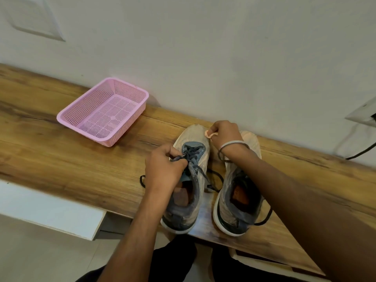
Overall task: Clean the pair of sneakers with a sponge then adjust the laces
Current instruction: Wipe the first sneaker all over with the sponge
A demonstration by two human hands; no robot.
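Note:
Two grey and beige sneakers stand side by side on the wooden shelf [81, 159], toes toward the wall. My left hand [164, 165] pinches the dark lace [193, 157] over the tongue of the left sneaker [189, 192]. My right hand [225, 135] is curled above the toes between the two shoes and pinches a small pale peach piece [209, 135]; I cannot tell what that piece is. My right forearm crosses over the right sneaker [238, 200] and hides its laced part. Loose lace ends lie on the wood between the shoes and beside them.
A pink perforated plastic basket [67, 117] sits to the left on the shelf, near the white wall. A wall socket with a black cable [360, 153] is at the far right. The shelf's front edge runs just under the sneakers' heels.

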